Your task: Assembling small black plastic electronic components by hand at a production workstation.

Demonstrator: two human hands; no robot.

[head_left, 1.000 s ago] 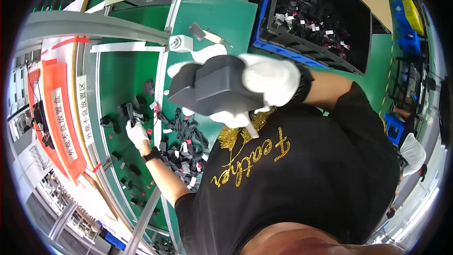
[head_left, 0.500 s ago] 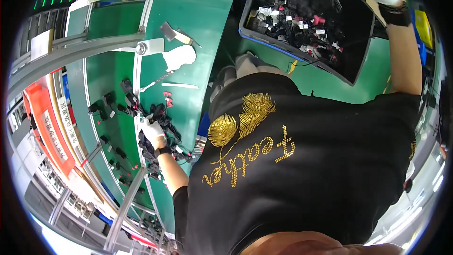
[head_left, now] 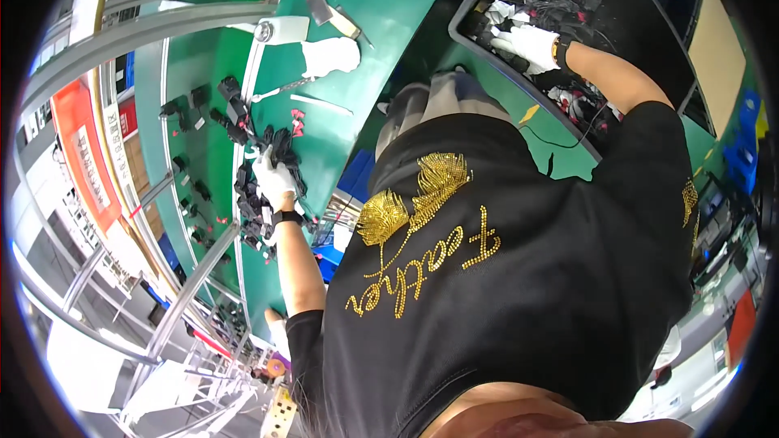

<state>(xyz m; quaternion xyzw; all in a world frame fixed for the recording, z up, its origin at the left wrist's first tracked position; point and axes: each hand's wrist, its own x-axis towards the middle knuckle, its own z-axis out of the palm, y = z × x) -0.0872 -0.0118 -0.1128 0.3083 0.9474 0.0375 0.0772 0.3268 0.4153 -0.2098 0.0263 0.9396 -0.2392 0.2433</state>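
Green worktop [head_left: 381, 0] holds black cabled adapters [head_left: 281, 146], left hand [head_left: 273, 178] on them; others already fill the bin [head_left: 637, 24] by the right hand [head_left: 531, 47]; I can't tell either grip.

Red panel [head_left: 86, 158] beside gray beam [head_left: 174, 21]

Across the chest of my black shirt [head_left: 503, 292] runs one word in gold slanted script [head_left: 426, 264], upside down to my view, beside two gold feather shapes [head_left: 410, 203]. To my left, a red-orange panel [head_left: 69, 113] carries a white label [head_left: 89, 166] with a line of black Chinese characters, and a white strip [head_left: 119, 146] alongside bears more of them. White tags [head_left: 499, 10] lie among black cords [head_left: 556, 2] in the black box [head_left: 477, 50]; any print there is too small to read.
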